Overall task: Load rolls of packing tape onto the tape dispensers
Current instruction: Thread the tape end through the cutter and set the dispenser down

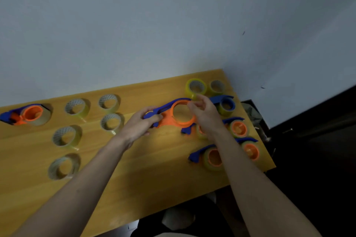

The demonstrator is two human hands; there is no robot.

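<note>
Your left hand [139, 125] grips the blue handle of an empty orange-and-blue dispenser [173, 114], held just above the table [154, 169]. Your right hand [206, 113] pinches the orange ring's far rim, fingers [192, 105] curled on it. Five loose tape rolls [66, 136] lie to the left on the table, beside one loaded dispenser [28, 114] at the far left. Two more rolls [196, 87] sit at the far right corner; several loaded dispensers [238, 128] are grouped under and beside your right forearm.

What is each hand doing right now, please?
Left hand: grips the blue handle of the empty orange-and-blue plastic tape dispenser.
Right hand: fingertips pinch the dispenser's orange ring.
</note>
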